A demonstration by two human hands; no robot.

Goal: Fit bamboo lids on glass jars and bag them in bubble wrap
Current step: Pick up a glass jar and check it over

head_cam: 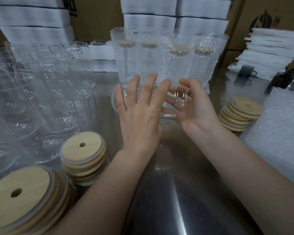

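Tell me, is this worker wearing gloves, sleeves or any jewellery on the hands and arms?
No. The left hand and the right hand are both bare, with no gloves and no rings on the fingers that show. The left forearm and right forearm are bare too: no sleeve, watch or bracelet appears in view.

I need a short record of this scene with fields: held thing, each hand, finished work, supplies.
held: glass jar, on its side, no lid visible
left hand: fingers straight, against the jar
right hand: fingers curled round the jar
finished: four bagged jars behind, lids on
supplies: lid stacks near left and right; bare jars at left
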